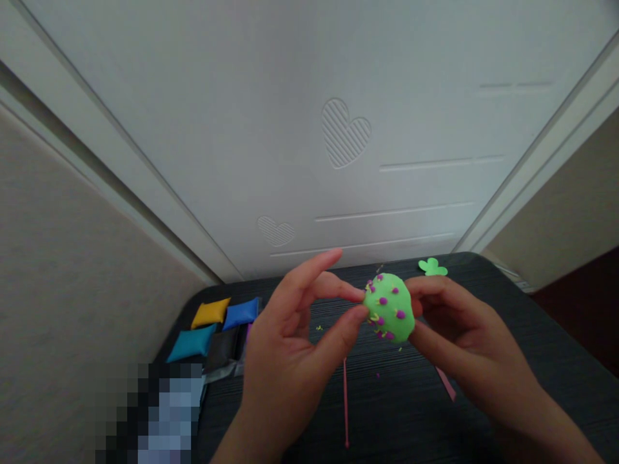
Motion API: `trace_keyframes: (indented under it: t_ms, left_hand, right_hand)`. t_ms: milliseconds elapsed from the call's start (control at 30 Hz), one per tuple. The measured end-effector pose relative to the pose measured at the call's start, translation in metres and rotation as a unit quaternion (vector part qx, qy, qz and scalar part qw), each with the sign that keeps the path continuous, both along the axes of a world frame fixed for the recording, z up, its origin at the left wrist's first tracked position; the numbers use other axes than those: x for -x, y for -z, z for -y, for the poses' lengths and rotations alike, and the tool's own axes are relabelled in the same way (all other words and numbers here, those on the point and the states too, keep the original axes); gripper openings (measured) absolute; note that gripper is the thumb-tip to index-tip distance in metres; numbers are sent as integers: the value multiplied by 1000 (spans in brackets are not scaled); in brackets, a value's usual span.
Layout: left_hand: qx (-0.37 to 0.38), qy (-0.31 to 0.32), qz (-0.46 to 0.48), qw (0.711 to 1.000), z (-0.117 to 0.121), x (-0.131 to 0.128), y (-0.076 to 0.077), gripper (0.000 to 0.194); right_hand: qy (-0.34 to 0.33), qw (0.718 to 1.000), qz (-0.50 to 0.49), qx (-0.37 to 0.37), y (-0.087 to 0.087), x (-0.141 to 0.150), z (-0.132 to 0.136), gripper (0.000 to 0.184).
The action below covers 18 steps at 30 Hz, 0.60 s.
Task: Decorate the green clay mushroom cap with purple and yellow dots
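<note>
Lump [391, 308]: green, studded in purple and yellow — held above the table [396, 419]. Left hand [290, 348]: thumb and forefinger pinched at the lump's left side. Right hand [467, 335]: thumb and fingers gripping its right side. Green cutout [433, 267]: by the table's far edge, toward the right corner. Yellow pack [211, 312], blue pack [242, 313], teal pack [192, 343], black pack [223, 348]: grouped near the far left corner. Pink stick [345, 406]: lying between the hands. Pink strip [447, 385] — partly hidden by the right hand.

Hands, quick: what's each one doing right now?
Left hand: thumb and one finger at the green lump's left edge; can't tell if gripping.
Right hand: closed, holding the lump from the right.
</note>
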<state>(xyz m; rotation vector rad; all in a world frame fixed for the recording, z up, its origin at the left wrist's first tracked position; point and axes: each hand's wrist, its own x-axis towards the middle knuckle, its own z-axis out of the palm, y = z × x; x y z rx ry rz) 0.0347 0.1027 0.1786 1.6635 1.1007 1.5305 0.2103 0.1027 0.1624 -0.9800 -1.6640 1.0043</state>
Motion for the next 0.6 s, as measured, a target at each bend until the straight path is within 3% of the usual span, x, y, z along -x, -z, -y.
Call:
trace_keyframes:
  t_ms: [300,467,600]
  left_hand:
    - [-21,-34,8,999,1,-1,6,52]
    - [-13,-49,-12,999,-1,9,8,48]
    - [4,-67,0,998,-1,13,8,42]
  right_hand:
    - [-16,997,-56,45,5,-1,-5,24]
    - [-81,971,-186,127,9,0,-11,24]
    - [-115,954,-235,146,13,5,-14,20]
